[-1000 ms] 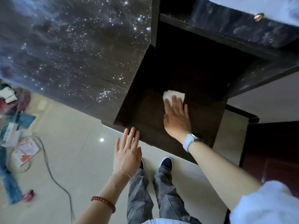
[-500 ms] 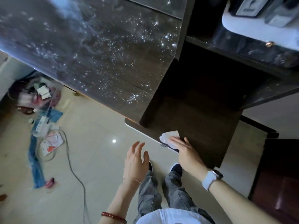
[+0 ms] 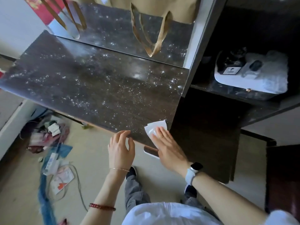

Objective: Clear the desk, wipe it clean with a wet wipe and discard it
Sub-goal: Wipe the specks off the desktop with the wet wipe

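The dark desk top (image 3: 90, 88) is speckled with bright wet droplets. A white wet wipe (image 3: 153, 127) lies at its near right corner. My right hand (image 3: 168, 148) presses the wipe flat with straight fingers, covering its near part. My left hand (image 3: 121, 149) hovers at the desk's front edge just left of the wipe, fingers loosely bent, holding nothing.
A tan bag with strap handles (image 3: 151, 33) and a red-and-white bag (image 3: 61, 15) stand at the back of the desk. A dark shelf unit (image 3: 211, 127) adjoins on the right, holding a white device (image 3: 250, 75). Clutter and cables (image 3: 55, 153) lie on the floor at left.
My right hand has carried the wipe from the lower dark shelf surface up onto the desk's near right corner. The view has tilted up, revealing the bags.
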Tool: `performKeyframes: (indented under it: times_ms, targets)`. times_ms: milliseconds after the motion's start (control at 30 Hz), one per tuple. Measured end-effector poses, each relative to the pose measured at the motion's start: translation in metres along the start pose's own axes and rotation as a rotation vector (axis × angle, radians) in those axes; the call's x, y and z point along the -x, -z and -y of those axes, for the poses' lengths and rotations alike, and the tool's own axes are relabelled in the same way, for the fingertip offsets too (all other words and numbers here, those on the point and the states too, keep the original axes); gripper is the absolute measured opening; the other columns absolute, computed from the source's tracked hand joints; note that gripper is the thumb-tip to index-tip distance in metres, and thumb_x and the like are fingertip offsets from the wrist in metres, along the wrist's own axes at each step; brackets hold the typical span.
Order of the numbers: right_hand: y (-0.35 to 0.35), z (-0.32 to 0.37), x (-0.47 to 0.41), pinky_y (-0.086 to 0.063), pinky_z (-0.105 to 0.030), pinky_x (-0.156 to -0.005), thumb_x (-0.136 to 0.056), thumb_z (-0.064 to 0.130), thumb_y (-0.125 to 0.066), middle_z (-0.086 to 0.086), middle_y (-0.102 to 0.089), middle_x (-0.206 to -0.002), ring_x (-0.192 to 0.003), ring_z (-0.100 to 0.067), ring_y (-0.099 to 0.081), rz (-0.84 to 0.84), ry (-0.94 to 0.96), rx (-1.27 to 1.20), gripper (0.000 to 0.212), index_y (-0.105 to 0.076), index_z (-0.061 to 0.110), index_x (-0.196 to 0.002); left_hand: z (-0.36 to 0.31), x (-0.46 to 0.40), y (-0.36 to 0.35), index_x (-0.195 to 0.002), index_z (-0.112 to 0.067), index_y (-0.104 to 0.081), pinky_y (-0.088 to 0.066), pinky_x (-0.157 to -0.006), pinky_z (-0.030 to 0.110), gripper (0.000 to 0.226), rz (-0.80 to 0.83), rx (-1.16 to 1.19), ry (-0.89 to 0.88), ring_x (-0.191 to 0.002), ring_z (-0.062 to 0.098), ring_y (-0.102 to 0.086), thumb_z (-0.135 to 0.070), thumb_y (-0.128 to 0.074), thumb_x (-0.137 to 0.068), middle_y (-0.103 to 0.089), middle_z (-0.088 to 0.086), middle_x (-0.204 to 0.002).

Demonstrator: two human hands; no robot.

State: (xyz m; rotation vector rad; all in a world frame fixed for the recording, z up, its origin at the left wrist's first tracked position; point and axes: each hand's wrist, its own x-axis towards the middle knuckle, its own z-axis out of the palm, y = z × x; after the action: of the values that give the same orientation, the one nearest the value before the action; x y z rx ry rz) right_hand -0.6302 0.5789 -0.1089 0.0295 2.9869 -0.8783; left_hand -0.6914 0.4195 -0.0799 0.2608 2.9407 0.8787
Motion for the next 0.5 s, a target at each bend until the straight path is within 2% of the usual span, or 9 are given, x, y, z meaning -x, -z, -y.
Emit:
performKeyframes:
  times_ms: [67,100,167,233,300,333,367,467,500]
  targets:
    - [-0.017,0.015,0.007,-0.002,-0.034,-0.115,-0.081,0.013,-0.022,-0.021,-0.03,-0.147,-0.139,-0.037,-0.02,0.039,-0.059,0.082,0.059,-0.035,0.004,-0.138,0.016,-0.025,0.009,-0.104,-0.011,-0.061,-0.041,-0.08,0.039,0.044,0.031,-0.044,-0.034,-0.101,0.033,-0.053,-0.034,-0.031,-0.081,-0.061,0.01,-0.109]
    - [-0.02,0.021,0.006,0.0,-0.033,-0.116,-0.085,0.017,-0.021,-0.017,-0.026,-0.15,-0.141,-0.034,-0.016,0.012,-0.101,0.108,0.057,-0.031,0.006,-0.14,0.025,-0.039,0.014,-0.105,-0.012,-0.061,-0.041,-0.081,0.04,0.044,0.055,-0.069,-0.063,-0.103,0.033,-0.052,-0.035,-0.031,-0.081,-0.06,0.01,-0.111]
    - [-0.022,0.022,-0.012,-0.002,-0.035,-0.117,-0.09,0.023,-0.021,-0.017,-0.026,-0.15,-0.14,-0.032,-0.018,-0.062,-0.211,0.197,0.054,-0.029,0.007,-0.141,0.042,-0.064,0.021,-0.109,-0.013,-0.059,-0.039,-0.086,0.044,0.045,0.103,-0.121,-0.126,-0.109,0.033,-0.047,-0.036,-0.031,-0.081,-0.057,0.01,-0.117]
    - [-0.014,0.014,-0.047,-0.004,-0.038,-0.116,-0.092,0.025,-0.021,-0.024,-0.027,-0.148,-0.138,-0.037,-0.021,-0.153,-0.428,0.261,0.053,-0.029,0.002,-0.14,0.055,-0.086,0.026,-0.114,-0.014,-0.056,-0.035,-0.093,0.049,0.049,0.138,-0.177,-0.182,-0.116,0.034,-0.043,-0.039,-0.031,-0.08,-0.053,0.011,-0.124]
    - [-0.012,0.012,-0.084,0.002,-0.038,-0.114,-0.096,0.026,-0.023,-0.027,-0.017,-0.15,-0.14,-0.038,-0.012,-0.214,-0.635,0.237,0.053,-0.021,-0.001,-0.142,0.063,-0.107,0.032,-0.122,-0.015,-0.051,-0.03,-0.099,0.053,0.054,0.186,-0.22,-0.233,-0.124,0.035,-0.037,-0.042,-0.029,-0.081,-0.047,0.012,-0.133]
    - [-0.015,0.021,-0.094,0.004,-0.038,-0.115,-0.096,0.027,-0.023,-0.026,-0.015,-0.15,-0.141,-0.037,-0.01,-0.212,-0.658,0.243,0.055,-0.019,-0.001,-0.142,0.066,-0.116,0.033,-0.127,-0.016,-0.047,-0.026,-0.102,0.053,0.055,0.224,-0.243,-0.258,-0.129,0.034,-0.032,-0.043,-0.028,-0.082,-0.042,0.012,-0.139]
    - [-0.023,0.036,-0.095,0.003,-0.039,-0.116,-0.095,0.03,-0.022,-0.025,-0.018,-0.15,-0.14,-0.037,-0.013,-0.188,-0.596,0.259,0.056,-0.022,-0.001,-0.142,0.068,-0.125,0.035,-0.132,-0.018,-0.041,-0.021,-0.105,0.053,0.055,0.271,-0.267,-0.279,-0.134,0.033,-0.025,-0.043,-0.028,-0.085,-0.035,0.011,-0.145]
    - [-0.052,0.082,-0.064,-0.009,-0.04,-0.112,-0.094,0.032,-0.022,-0.018,-0.03,-0.148,-0.137,-0.033,-0.027,0.003,-0.244,0.359,0.054,-0.029,0.005,-0.14,0.07,-0.146,0.034,-0.142,-0.022,-0.022,-0.003,-0.111,0.052,0.054,0.382,-0.326,-0.317,-0.141,0.028,-0.001,-0.041,-0.031,-0.093,-0.011,0.006,-0.154]
    - [-0.047,0.083,-0.057,-0.011,-0.04,-0.111,-0.095,0.033,-0.019,-0.016,-0.032,-0.147,-0.136,-0.031,-0.029,0.045,-0.2,0.378,0.053,-0.029,0.007,-0.14,0.07,-0.152,0.032,-0.143,-0.024,-0.018,0.0,-0.112,0.052,0.054,0.404,-0.346,-0.331,-0.142,0.027,0.003,-0.042,-0.031,-0.094,-0.007,0.004,-0.155]
